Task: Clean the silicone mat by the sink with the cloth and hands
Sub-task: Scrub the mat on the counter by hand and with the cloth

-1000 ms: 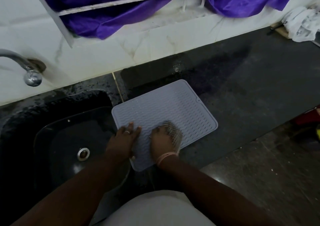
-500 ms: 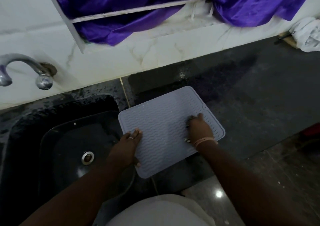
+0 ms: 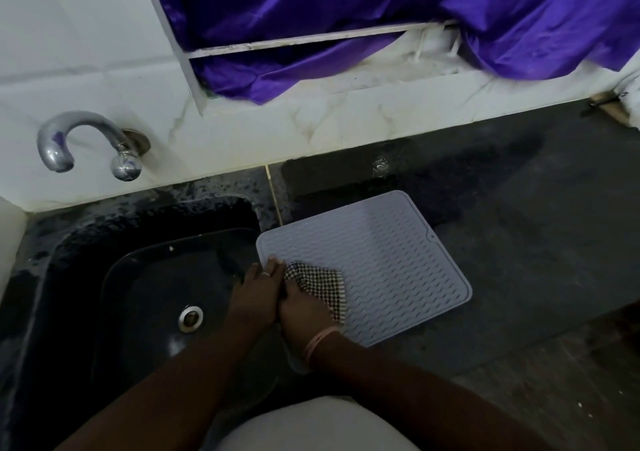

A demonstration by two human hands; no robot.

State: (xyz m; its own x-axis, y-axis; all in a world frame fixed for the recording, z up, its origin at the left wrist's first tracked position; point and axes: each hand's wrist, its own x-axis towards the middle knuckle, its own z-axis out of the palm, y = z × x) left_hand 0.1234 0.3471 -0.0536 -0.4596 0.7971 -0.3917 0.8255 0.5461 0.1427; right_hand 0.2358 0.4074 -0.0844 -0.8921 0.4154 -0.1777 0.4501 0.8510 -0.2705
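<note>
This is a home kitchen, at its washing-up corner. A dark sink (image 3: 145, 277) with a metal drain (image 3: 190, 318) is set into a wet black stone surface (image 3: 519, 225). A chrome tap (image 3: 86, 142) comes out of the white marble-patterned wall tiles (image 3: 311, 121), and purple cloth (image 3: 346, 17) hangs over a white window frame (image 3: 294, 40) above.

A pale lavender-grey mat (image 3: 381, 260) with a wavy ridged pattern lies at centre. On it is a black-and-white checked cloth (image 3: 320, 286). The sink (image 3: 138, 277) at lower left is glossy black, the tap (image 3: 79, 139) silver. The table (image 3: 519, 225) is dark speckled grey. Purple fabric (image 3: 346, 7) hangs at the top, over white marbled tiles (image 3: 86, 52).
</note>
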